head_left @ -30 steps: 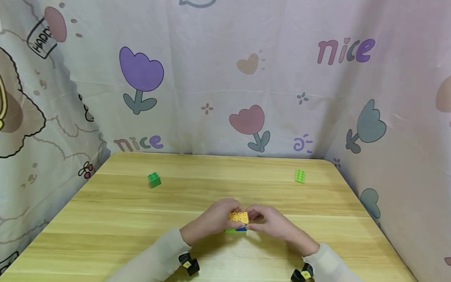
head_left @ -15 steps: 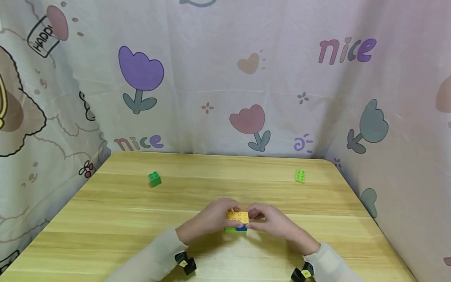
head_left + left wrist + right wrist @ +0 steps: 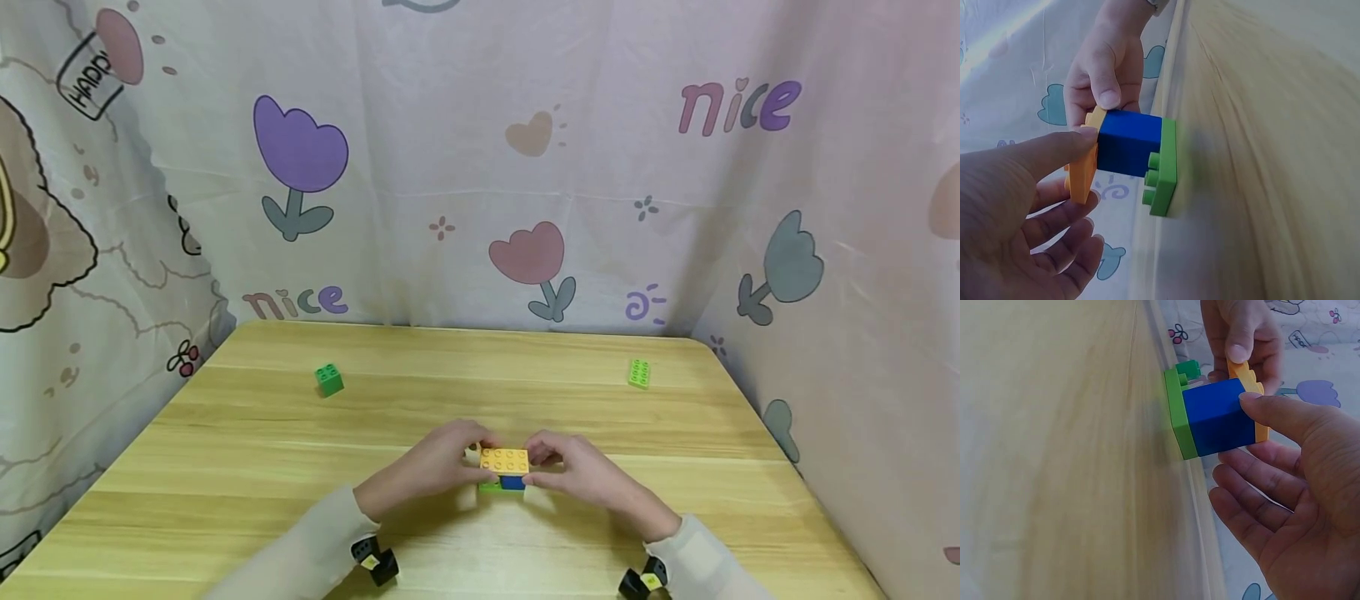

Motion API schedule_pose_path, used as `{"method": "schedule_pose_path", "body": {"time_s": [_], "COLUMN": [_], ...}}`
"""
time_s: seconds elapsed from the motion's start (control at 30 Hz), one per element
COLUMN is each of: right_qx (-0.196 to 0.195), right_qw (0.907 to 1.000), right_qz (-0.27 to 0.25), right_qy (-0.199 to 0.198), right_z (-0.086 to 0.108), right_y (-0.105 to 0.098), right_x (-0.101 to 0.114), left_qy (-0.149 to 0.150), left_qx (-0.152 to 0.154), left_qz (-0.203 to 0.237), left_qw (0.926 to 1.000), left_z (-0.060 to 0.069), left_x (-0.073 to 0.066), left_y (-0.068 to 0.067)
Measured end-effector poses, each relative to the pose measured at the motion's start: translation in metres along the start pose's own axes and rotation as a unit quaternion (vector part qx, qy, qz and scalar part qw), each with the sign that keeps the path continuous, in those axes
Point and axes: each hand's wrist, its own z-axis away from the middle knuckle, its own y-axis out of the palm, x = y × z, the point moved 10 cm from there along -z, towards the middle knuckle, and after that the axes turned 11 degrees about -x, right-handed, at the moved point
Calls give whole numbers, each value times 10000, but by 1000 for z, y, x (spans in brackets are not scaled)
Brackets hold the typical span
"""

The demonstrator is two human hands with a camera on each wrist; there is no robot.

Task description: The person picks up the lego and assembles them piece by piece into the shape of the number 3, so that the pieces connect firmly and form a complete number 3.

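A yellow-orange flat brick (image 3: 505, 461) lies on top of a blue block (image 3: 1129, 142), which stands on the right part of a light green plate (image 3: 1167, 169). The plate's studs show left of the block. My left hand (image 3: 438, 467) pinches the yellow brick's left end, thumb in front and fingers behind. My right hand (image 3: 577, 472) grips the right end; in the right wrist view its thumb lies where the blue block (image 3: 1217, 419) meets the yellow brick (image 3: 1262, 432), with the fingers on the far side. Its other fingertips are partly hidden.
On the wooden table (image 3: 225, 467), a dark green brick (image 3: 329, 380) stands at the back left and a light green brick (image 3: 639, 373) at the back right. A patterned cloth hangs behind the table and at both sides.
My left hand has slid left along the yellow brick to its end, uncovering more of the brick and the blue block. My right hand has stayed nearly still.
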Motion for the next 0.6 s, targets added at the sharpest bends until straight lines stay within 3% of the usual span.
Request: {"method": "schedule_pose_path", "body": {"time_s": [0.6], "right_qx": [8], "right_qw": [9999], "right_qz": [106], "right_qy": [60], "right_z": [1], "right_y": [-1], "right_x": [0], "left_qy": [118], "left_qx": [-122], "left_qz": [-130], "left_qw": [9998], "left_z": [12], "left_x": [4], "left_y": [-8]}}
